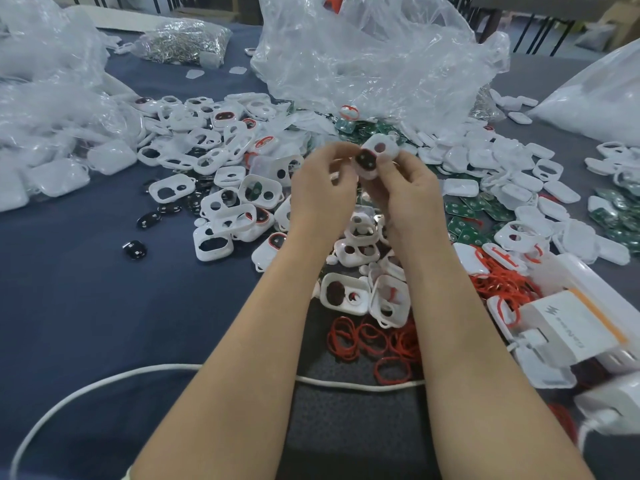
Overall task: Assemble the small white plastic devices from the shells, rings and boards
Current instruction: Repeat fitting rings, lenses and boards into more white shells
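Now we are pinching one white shell point(376, 149) between our hands, left hand point(322, 192) and right hand point(408, 192), fingers curled, above the tabletop point(86, 306).

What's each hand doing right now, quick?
Left hand: pinching the left edge of the white shell.
Right hand: pinching the same white shell.

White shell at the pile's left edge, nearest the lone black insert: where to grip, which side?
Probably pinch the shell by its near wall, thumb outside, a finger in the oval opening, coming from above on the near-left: bare cloth there, while other shells crowd its far and right sides.
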